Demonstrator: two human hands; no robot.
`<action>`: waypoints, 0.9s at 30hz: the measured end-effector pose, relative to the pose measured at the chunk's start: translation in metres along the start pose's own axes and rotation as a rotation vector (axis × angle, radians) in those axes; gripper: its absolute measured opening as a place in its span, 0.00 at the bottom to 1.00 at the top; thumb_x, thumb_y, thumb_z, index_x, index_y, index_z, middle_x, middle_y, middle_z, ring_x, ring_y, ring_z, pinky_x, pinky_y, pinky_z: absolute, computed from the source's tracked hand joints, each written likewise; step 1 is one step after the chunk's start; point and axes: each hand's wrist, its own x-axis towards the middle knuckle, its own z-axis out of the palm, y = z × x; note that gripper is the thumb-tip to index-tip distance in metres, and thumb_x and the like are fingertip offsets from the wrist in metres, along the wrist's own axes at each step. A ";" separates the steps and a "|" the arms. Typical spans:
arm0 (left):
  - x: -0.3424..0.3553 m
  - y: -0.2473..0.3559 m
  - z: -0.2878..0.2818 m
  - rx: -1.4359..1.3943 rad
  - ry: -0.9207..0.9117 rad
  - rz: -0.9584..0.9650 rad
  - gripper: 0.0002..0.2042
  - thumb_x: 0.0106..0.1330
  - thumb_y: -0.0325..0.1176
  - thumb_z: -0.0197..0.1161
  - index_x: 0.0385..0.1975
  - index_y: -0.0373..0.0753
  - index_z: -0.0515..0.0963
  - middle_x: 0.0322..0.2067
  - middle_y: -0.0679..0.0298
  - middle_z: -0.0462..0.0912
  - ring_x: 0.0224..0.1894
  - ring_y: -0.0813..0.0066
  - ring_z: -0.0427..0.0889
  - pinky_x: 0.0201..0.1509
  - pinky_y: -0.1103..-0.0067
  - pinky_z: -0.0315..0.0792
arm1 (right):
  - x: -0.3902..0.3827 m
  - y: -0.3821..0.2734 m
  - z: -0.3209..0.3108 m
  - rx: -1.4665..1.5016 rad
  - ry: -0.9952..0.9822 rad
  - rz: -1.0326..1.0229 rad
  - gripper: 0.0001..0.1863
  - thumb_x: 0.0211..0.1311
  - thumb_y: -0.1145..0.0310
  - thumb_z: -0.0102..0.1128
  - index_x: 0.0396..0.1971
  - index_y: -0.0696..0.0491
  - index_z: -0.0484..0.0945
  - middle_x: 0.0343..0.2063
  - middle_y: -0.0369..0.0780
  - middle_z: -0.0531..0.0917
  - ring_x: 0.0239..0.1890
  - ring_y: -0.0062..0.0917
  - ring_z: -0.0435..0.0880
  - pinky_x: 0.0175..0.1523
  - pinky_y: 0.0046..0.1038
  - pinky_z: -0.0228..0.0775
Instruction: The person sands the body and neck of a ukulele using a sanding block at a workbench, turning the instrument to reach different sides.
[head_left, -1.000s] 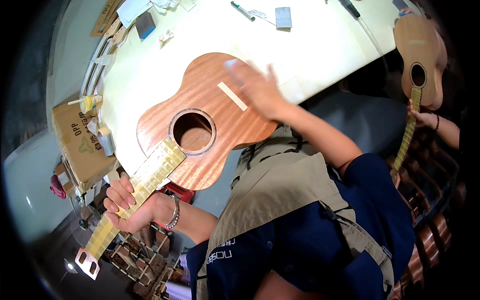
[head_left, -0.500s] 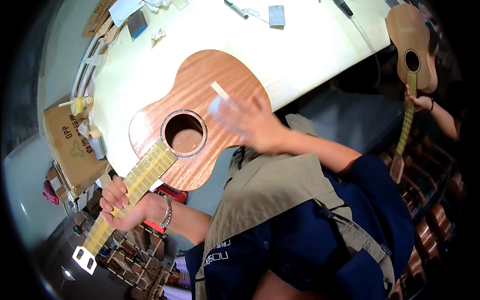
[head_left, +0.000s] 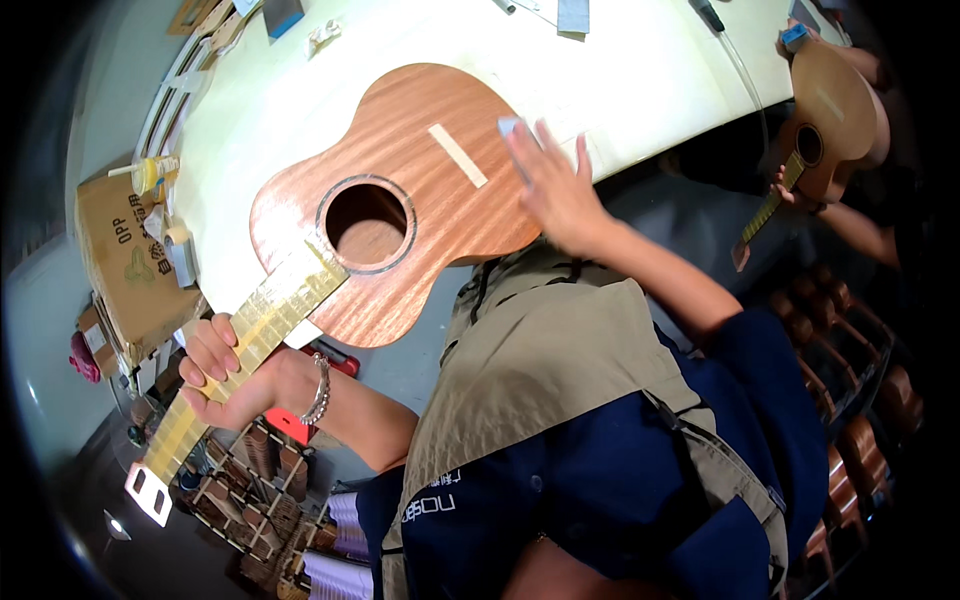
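A brown wooden ukulele (head_left: 480, 115) lies slanted over the white table's edge, its sound hole up and a pale strip where a bridge sits. Yellowish masking tape covers its fretboard, and the neck points to the lower left. My left hand (head_left: 225, 375) is wrapped round that neck, below the white-faced slotted headstock (head_left: 149, 492). At the rounded bottom end of the body, my right hand (head_left: 560, 190) presses a small grey-blue sanding pad (head_left: 508, 128) under its fingers, which are partly spread. The fingers hide much of the pad.
The white table (head_left: 620, 90) holds a grey sheet (head_left: 573, 15), a blue-grey block (head_left: 283, 16) and crumpled paper. A cardboard box (head_left: 135, 270) and a yellow cup (head_left: 152, 175) stand left. At right, another person's hand (head_left: 787, 188) grips a second ukulele (head_left: 835, 110). Racks of wooden parts stand below.
My right hand has moved from beside the pale strip to the body's bottom end, with the pad. The ukulele has shifted slightly up and left. The other person's ukulele has tilted.
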 end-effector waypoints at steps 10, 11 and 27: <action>0.000 0.006 0.014 0.026 -0.031 -0.011 0.11 0.53 0.42 0.54 0.17 0.47 0.63 0.13 0.73 0.56 0.16 0.81 0.56 0.25 0.81 0.55 | -0.026 -0.013 -0.007 -0.074 -0.035 -0.045 0.40 0.56 0.60 0.57 0.68 0.47 0.51 0.69 0.39 0.53 0.72 0.35 0.45 0.67 0.58 0.30; 0.001 0.005 0.016 0.021 -0.022 -0.016 0.10 0.53 0.41 0.54 0.17 0.47 0.63 0.13 0.73 0.56 0.16 0.81 0.56 0.25 0.81 0.55 | -0.031 0.004 0.001 -0.068 0.034 0.004 0.39 0.56 0.62 0.56 0.68 0.47 0.52 0.68 0.40 0.53 0.72 0.37 0.45 0.67 0.60 0.30; 0.016 -0.015 0.034 0.052 -0.007 -0.058 0.09 0.53 0.40 0.50 0.17 0.48 0.61 0.13 0.74 0.54 0.14 0.82 0.55 0.23 0.81 0.55 | -0.003 -0.121 -0.029 0.212 0.033 -0.544 0.42 0.57 0.52 0.54 0.68 0.51 0.48 0.69 0.42 0.51 0.72 0.33 0.44 0.69 0.53 0.22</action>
